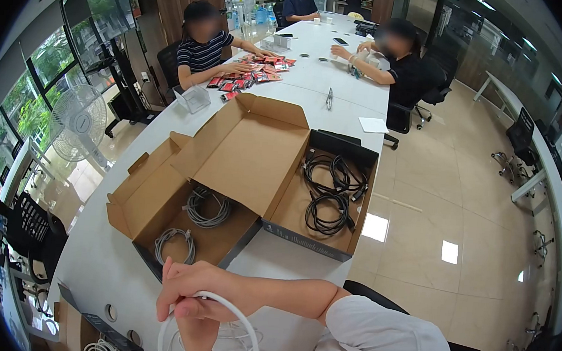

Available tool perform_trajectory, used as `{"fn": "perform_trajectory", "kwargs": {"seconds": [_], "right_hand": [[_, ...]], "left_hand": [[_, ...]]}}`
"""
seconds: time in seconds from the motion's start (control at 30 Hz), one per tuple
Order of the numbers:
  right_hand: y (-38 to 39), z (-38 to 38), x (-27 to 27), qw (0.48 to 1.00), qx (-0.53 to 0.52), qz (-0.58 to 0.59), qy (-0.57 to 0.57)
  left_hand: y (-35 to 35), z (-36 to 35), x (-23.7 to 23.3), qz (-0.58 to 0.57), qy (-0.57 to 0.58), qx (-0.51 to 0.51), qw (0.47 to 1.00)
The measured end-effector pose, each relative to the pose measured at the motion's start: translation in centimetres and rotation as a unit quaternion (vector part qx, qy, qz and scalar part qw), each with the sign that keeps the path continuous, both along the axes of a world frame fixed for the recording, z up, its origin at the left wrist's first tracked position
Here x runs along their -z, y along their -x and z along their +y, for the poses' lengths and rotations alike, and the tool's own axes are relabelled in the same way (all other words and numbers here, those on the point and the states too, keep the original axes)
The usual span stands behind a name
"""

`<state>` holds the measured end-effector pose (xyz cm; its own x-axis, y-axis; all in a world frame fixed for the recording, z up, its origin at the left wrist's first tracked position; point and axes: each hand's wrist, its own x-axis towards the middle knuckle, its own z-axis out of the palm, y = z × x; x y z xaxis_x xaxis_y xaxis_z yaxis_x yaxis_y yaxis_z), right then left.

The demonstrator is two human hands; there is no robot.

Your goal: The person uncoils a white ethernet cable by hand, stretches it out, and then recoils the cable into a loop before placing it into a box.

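A looped white cable (251, 327) hangs from my hands near the bottom of the view. My right hand (198, 285) reaches in from the right, its fingers closed around the upper part of the loop. Just below and against it is my left hand (199, 332), also closed at the cable and partly covered by the right. Beyond them stands an open cardboard box (237, 255) with two coiled grey cables (208, 210). Another open box (308, 241), to its right, holds several coiled black cables (328, 210). More white cable lies on the table under my hands.
A third box (110, 334) with white cables is at the lower left. Farther along the white table (301, 100) are red packets (256, 76), a clear tray (195, 99), a white paper (373, 125) and three seated people. A fan (79, 124) stands at left.
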<state>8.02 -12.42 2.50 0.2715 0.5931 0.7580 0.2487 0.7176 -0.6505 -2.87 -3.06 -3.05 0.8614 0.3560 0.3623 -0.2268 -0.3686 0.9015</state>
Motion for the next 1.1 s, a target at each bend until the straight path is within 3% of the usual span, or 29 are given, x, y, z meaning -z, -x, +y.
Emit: {"fn": "perform_trajectory", "kwargs": {"seconds": [0.17,0.23,0.3,0.93,1.1], "right_hand": [[-0.1,-0.1,-0.2,1.000,-0.012,-0.006,-0.002],[0.0,0.1,-0.4,1.000,0.003,-0.019,-0.024],[0.0,0.1,-0.5,0.999,0.001,-0.022,-0.025],[0.1,0.1,-0.1,0.999,-0.005,-0.045,0.015],[-0.5,0.3,0.0,0.995,0.056,-0.080,0.015]], "left_hand": [[0.4,0.0,0.3,-0.009,0.110,-0.006,0.994],[0.6,0.5,1.1,0.011,-0.034,-0.007,0.999],[0.8,0.5,1.5,0.015,0.020,-0.007,1.000],[0.9,0.2,1.3,0.011,-0.003,-0.011,1.000],[0.3,0.0,1.6,0.020,0.038,-0.004,0.999]]}}
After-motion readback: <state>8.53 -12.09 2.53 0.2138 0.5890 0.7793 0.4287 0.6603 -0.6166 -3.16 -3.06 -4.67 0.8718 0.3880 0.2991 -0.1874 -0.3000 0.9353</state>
